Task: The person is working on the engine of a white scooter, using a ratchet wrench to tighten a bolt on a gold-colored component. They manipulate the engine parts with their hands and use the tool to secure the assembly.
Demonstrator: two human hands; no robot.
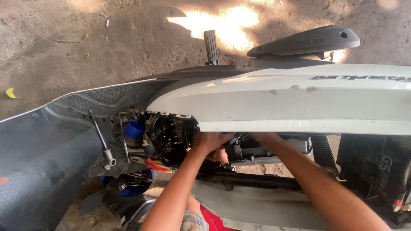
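A scooter lies stripped of its side cover, its white body panel (299, 98) spanning the right half of the view. Below the panel's lower edge sits the exposed black engine (171, 137). My left hand (212, 141) reaches up under the panel beside the engine, fingers curled against the parts there. My right hand (263, 137) is pushed in next to it, mostly hidden behind the panel edge. What the fingers hold is hidden.
A long socket wrench (102, 139) leans in the footwell area, with red-handled pliers (157, 165) and a blue cap (134, 129) near the engine. A rear shock spring (323, 152) and tyre (379, 167) are at right. The grey grab rail (306, 40) and footpeg (211, 45) stand above dirt ground.
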